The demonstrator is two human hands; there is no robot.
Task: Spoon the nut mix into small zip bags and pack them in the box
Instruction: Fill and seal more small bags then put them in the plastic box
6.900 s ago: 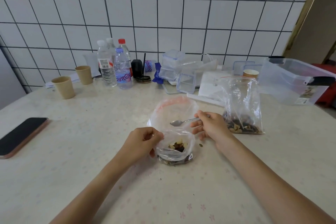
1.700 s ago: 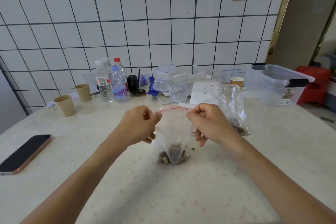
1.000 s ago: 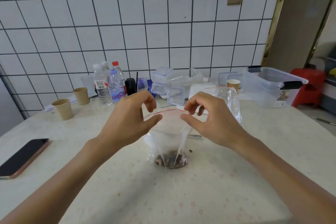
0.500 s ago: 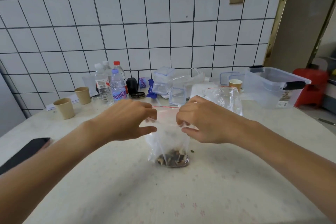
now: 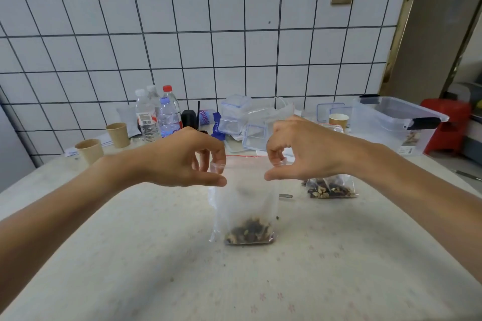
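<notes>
A small clear zip bag with a red seal line stands upright on the table, nut mix settled at its bottom. My left hand pinches the bag's top left corner. My right hand pinches its top right corner. The big bag of nut mix lies behind my right wrist, partly hidden. A spoon, mostly covered by the small bag, lies between the two bags. The clear plastic box with black latches stands open at the back right.
Along the wall stand water bottles, two paper cups, stacked clear containers and lids and another paper cup. A red stool is beyond the table's right edge.
Earlier my right hand held the spoon over the open bag. The spoon now lies on the table, both hands came to the bag's top, and they have slid apart to its corners.
</notes>
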